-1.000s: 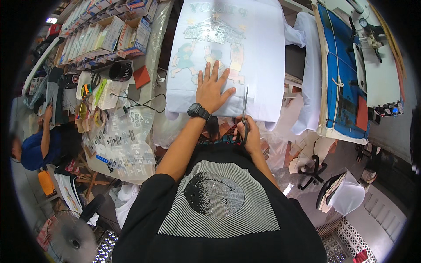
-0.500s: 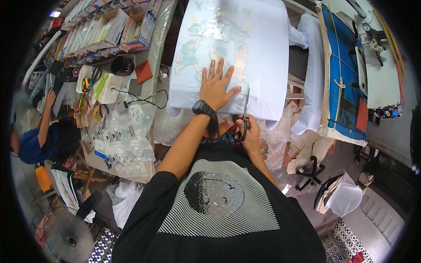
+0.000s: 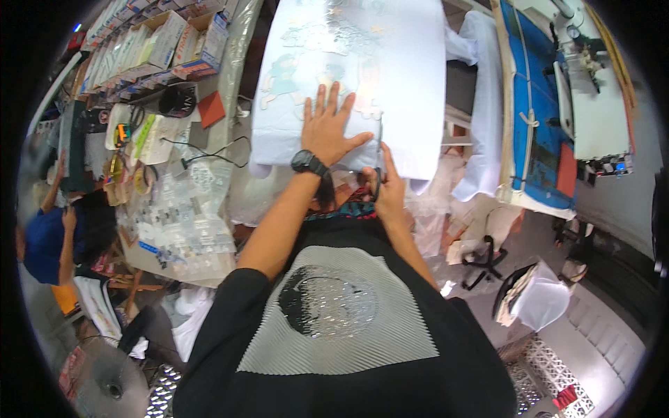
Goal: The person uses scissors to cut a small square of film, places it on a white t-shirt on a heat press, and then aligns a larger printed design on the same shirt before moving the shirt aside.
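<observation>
My left hand [image 3: 327,131] lies flat with its fingers spread on white cloth [image 3: 414,83], which is laid over a board in front of me. Beyond its fingertips, a shiny printed design [image 3: 331,38] with cartoon figures covers part of the cloth. In my right hand [image 3: 391,182] is a pair of dark-handled scissors [image 3: 378,182], held at the near edge of the board. Their blades point away from me beside the left thumb, along the right of the figures. Whether the blades are apart cannot be told.
On the left, a table [image 3: 216,268] holds boxes [image 3: 191,45], a black mug [image 3: 177,101], tape rolls and plastic sheets. A person in blue [image 3: 49,244] works beyond it. To the right stands a blue-topped press [image 3: 526,97]. A fan [image 3: 111,380] is at lower left.
The whole view has shifted, so the scene sits further left. My right index finger now stretches forward along the scissors. The person at left has lowered an arm.
</observation>
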### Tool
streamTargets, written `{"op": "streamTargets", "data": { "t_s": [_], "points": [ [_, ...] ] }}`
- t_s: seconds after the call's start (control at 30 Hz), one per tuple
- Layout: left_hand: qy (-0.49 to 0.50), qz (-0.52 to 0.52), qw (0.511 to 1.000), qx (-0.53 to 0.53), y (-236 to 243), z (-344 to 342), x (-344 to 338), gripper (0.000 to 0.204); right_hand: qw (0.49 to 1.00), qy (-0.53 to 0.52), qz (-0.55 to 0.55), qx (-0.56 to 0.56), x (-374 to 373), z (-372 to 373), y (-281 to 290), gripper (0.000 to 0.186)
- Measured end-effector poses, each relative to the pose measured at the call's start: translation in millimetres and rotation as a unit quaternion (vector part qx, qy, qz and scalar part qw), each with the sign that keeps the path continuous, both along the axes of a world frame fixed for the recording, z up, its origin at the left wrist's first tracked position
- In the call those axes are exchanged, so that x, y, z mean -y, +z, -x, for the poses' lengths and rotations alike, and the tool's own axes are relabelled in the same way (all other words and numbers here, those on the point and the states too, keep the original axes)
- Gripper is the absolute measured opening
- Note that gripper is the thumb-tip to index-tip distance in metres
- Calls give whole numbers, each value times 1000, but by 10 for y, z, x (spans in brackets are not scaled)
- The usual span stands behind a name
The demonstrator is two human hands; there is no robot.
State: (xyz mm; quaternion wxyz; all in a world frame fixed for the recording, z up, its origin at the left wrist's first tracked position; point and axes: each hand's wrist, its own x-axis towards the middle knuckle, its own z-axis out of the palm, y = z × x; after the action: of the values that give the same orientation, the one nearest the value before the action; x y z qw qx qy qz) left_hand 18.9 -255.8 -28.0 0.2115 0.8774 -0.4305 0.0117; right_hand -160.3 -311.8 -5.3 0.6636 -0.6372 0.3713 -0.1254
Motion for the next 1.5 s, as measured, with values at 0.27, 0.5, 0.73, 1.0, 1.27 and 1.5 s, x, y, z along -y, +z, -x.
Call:
{"op": "streamTargets", "data": {
  "t_s": [0.27, 0.5, 0.73, 1.0, 1.27, 1.5],
  "points": [
    [-15, 19, 999, -24, 48, 47, 65, 88, 1000, 1, 30, -1, 332, -353, 165, 66],
    [-9, -7, 1000, -29, 149, 11, 51, 87, 999, -1, 19, 26, 638, -647, 113, 71],
    [-6, -15, 999, -36, 171, 30, 80, 90, 999, 12, 41, 10, 944, -942, 216, 70],
    [-14, -43, 998, -48, 265, 7, 85, 91, 996, 39, 79, 5, 1376, -1376, 228, 72],
    [-5, -49, 997, -64, 297, 1, 96, 89, 991, 46, 128, 11, 1891, -2007, 208, 73],
    [-3, -42, 997, -71, 242, 17, 47, 89, 968, 9, 250, 6, 2516, -2571, 457, 73]
  ]
}}
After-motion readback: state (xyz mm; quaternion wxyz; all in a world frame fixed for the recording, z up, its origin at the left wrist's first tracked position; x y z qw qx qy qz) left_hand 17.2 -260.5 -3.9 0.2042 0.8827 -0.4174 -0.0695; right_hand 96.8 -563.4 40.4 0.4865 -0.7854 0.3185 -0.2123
